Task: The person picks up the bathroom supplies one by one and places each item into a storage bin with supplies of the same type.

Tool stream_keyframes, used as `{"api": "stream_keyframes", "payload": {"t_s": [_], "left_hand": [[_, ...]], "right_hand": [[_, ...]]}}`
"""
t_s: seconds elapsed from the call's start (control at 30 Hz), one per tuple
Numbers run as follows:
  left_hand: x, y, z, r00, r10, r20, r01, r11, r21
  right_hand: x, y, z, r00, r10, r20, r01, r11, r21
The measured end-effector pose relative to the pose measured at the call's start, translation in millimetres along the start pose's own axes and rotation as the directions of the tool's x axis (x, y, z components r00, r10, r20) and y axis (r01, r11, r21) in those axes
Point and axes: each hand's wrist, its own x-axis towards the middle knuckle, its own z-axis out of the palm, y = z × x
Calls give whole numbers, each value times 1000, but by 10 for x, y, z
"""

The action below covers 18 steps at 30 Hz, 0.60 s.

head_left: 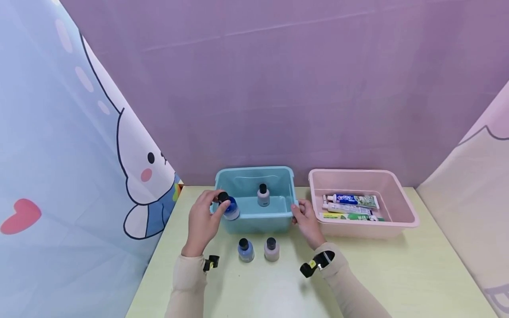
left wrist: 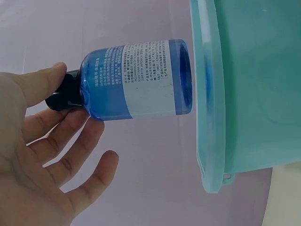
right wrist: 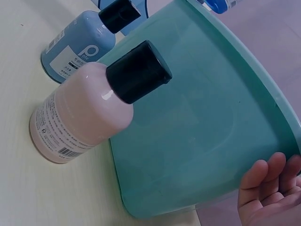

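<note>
1. Pale-blue bottle (head_left: 246,253), pink bottle (head_left: 272,252): upright on surface (head_left: 254,293), bin's 6 o'clock.
2. Left hand (head_left: 202,222), nearer one: grasping dark-blue bottle (head_left: 232,212) by cap, 2 o'clock from hand. Axis roughly upright, base just above rim.
3. Right hand (head_left: 308,222): gripping teal bin (head_left: 258,225), its 4 o'clock.
4. Bin interior: bottle's 2 o'clock.

From the head we look forward and down, far enough back to frame the teal bin (head_left: 258,225); each wrist view stands close, the left rolled sideways, facing its rim (left wrist: 214,117), the right tilted, facing its outer wall (right wrist: 178,132). All three share that bin.
</note>
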Motion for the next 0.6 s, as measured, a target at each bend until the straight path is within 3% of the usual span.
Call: {"api": "stream_keyframes", "payload": {"t_s": [0.6], "left_hand": [[280,-9,54,993,-34,113,30,999,40]], "right_hand": [[-23,-30,13,1000,-1,2,1,1000,7]]}}
